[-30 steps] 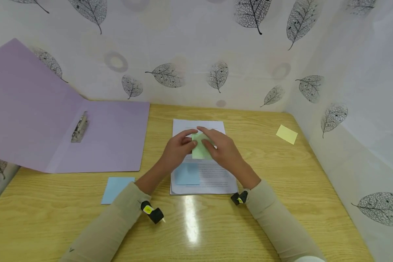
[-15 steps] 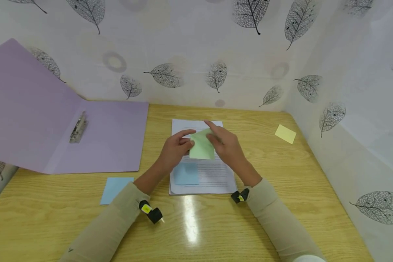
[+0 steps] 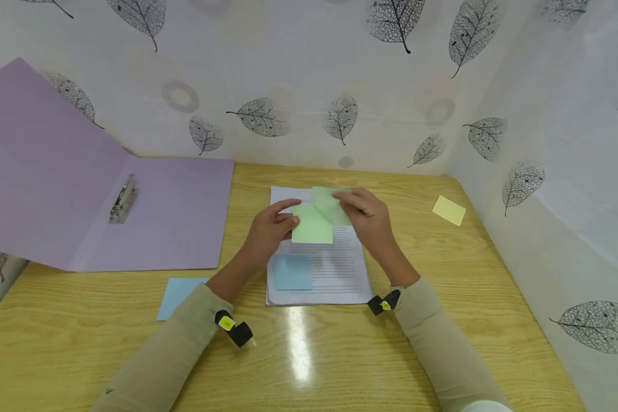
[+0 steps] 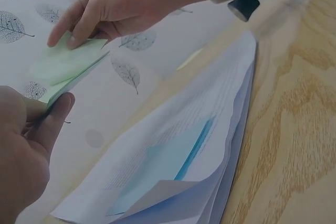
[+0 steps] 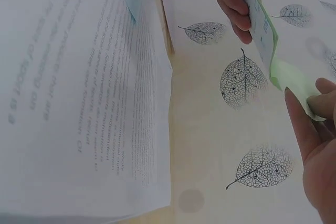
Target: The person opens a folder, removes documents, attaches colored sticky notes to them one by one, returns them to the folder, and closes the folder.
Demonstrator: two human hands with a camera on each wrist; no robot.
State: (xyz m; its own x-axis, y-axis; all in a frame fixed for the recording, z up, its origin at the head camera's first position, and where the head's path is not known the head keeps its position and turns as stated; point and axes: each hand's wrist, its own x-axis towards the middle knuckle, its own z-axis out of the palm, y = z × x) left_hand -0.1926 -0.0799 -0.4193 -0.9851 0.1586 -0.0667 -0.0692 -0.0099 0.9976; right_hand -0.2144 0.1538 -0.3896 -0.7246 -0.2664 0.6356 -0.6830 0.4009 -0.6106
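Your wooden table (image 3: pixel 443 274) fills the frame, the open lilac plastic folder (image 3: pixel 82 200) with its metal clip spreading from nine to ten o'clock. Dead centre lies the stapleless stack of white printed sheets (image 3: pixel 335 274), a pale blue sticky note (image 3: pixel 292 272) stuck on its near left part. Another light blue square note (image 3: pixel 177 296) lies at eight o'clock on the bare wood, a yellow one (image 3: pixel 449 210) out at two o'clock.

Above the stack's far end, at twelve o'clock, you hold the pad of light green sticky notes (image 3: pixel 313 224). Your left hand (image 3: pixel 268 232) pinches the pad's left edge, thumb under and fingers over. Your right hand (image 3: pixel 371 220) pinches the top green sheet (image 3: pixel 331 205) at its far edge, peeling it up and away to one o'clock.

That sheet looks feather-light, limp and easily creased, I'd judge; the glued strip will cling, so grip near a free corner and keep the pad steadied at its bound side.

The head view gives you the whole layout. Only the left wrist view shows the sheet (image 4: pixel 63 64) fanned off the pad, and the curled-up corner of the white stack (image 4: pixel 173 192). The right wrist view alone shows the sheet's bend (image 5: pixel 262 30) side-on, and the print on the paper (image 5: pixel 73 93) close up.
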